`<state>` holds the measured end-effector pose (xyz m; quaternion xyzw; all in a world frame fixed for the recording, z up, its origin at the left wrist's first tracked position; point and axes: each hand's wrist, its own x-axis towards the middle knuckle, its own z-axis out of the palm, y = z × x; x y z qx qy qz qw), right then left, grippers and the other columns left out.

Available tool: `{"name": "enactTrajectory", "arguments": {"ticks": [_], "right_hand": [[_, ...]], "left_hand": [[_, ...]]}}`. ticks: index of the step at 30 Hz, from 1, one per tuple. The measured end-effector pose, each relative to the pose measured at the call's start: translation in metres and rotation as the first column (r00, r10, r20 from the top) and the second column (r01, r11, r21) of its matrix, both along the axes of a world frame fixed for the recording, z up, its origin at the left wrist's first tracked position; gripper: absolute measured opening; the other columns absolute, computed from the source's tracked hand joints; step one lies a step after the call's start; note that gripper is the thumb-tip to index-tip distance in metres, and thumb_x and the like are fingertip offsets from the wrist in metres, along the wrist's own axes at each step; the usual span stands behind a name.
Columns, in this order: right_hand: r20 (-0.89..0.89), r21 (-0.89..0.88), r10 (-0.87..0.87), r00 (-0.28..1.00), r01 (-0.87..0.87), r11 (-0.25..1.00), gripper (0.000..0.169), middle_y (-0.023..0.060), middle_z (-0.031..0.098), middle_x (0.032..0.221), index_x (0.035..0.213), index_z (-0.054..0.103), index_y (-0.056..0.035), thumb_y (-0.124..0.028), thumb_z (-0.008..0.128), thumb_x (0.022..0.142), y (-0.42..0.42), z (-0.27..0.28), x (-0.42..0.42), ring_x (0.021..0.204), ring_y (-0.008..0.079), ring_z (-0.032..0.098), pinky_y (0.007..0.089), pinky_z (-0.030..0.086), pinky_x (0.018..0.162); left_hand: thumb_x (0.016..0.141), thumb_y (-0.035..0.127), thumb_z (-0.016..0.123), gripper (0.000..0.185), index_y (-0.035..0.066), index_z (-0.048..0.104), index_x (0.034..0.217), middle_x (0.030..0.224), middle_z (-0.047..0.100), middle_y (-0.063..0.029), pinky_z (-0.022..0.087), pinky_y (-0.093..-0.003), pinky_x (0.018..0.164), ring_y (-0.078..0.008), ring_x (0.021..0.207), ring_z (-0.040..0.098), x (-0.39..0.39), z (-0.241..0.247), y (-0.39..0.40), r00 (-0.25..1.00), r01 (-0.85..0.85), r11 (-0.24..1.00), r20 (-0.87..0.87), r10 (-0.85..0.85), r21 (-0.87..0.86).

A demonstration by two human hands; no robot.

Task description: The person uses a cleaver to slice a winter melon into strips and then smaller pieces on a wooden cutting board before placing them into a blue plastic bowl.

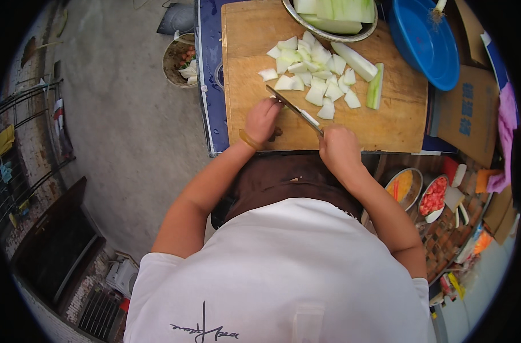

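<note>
My right hand [341,148] grips the handle of a kitchen knife [295,109], its blade seen nearly edge-on and slanting up to the left. Pale melon clings along the blade's right side. My left hand [262,121], fingers curled, is at the blade's left side, holding a piece of melon that it mostly hides. Beyond the knife, many cut pieces of pale green melon [316,91] lie scattered over a wooden cutting board [247,51]. Two longer melon strips, a thick one [354,61] and a green-sided one [375,86], rest at the right of the pile.
A metal bowl [301,23] of large melon chunks stands at the board's far edge. Right of it is a blue plastic basin [427,47], with a cardboard box [466,111] beyond. Bowls of yellow food [400,186] and red chunks [434,196] sit lower right. A scrap bucket [172,64] stands left.
</note>
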<state>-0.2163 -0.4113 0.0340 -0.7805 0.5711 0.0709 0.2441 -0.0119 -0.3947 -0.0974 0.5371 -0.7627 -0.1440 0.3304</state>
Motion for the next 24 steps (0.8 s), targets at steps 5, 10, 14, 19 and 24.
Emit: {"name": "enactTrajectory", "arguments": {"ticks": [5,10,14,19,24], "right_hand": [[-0.042,0.064,-0.024,0.999,0.026,0.998,0.012,0.0214,0.062,0.072,0.068,0.063,0.0,-0.01,0.063,0.075,-0.002,-0.034,0.004,0.07,0.0401,0.061,0.0488,0.049,0.064],[0.048,-0.048,0.032,0.998,-0.03,0.998,0.013,0.0205,0.062,0.071,0.066,0.062,-0.0006,-0.009,0.063,0.075,0.001,-0.006,-0.001,0.069,0.04,0.061,0.0485,0.049,0.063],[-0.047,0.048,0.021,0.999,-0.019,0.999,0.007,0.0205,0.063,0.074,0.069,0.066,-0.0013,-0.005,0.059,0.072,0.003,0.002,0.01,0.072,0.0384,0.063,0.0468,0.051,0.065],[0.037,0.044,-0.065,0.997,0.063,0.997,0.009,0.0219,0.062,0.07,0.066,0.065,-0.0001,-0.005,0.059,0.072,-0.004,-0.039,0.02,0.07,0.0387,0.062,0.0476,0.05,0.064],[0.026,0.042,-0.004,1.0,0.003,0.999,0.012,0.0218,0.062,0.069,0.067,0.064,0.0004,-0.009,0.062,0.074,-0.003,-0.003,0.011,0.069,0.0405,0.062,0.0482,0.05,0.064]], "left_hand": [[0.074,0.007,0.055,0.023,0.006,0.061,0.096,0.095,0.061,-0.0085,0.05,-0.0351,0.071,-0.0261,0.087,0.06,-0.001,0.008,-0.002,1.0,-0.016,0.999,0.009,0.016,-0.038],[0.074,0.006,0.056,0.02,0.006,0.062,0.094,0.092,0.062,-0.0078,0.05,-0.0352,0.067,-0.0258,0.082,0.061,-0.001,0.007,0.0,0.996,-0.082,0.996,-0.022,0.082,-0.028],[0.074,0.005,0.056,0.019,0.006,0.062,0.093,0.092,0.062,-0.0076,0.05,-0.0344,0.067,-0.0252,0.082,0.061,0.0,0.006,0.003,0.993,-0.114,0.991,0.013,0.115,-0.064],[0.074,0.004,0.057,0.018,0.007,0.062,0.091,0.09,0.062,-0.007,0.049,-0.0336,0.065,-0.0244,0.08,0.061,0.002,0.005,0.001,0.994,-0.103,0.993,0.016,0.104,-0.062],[0.075,0.004,0.057,0.017,0.008,0.062,0.09,0.09,0.062,-0.0062,0.05,-0.0331,0.065,-0.0235,0.08,0.061,0.004,0.002,0.005,0.986,-0.16,0.986,0.04,0.162,-0.055]]}}
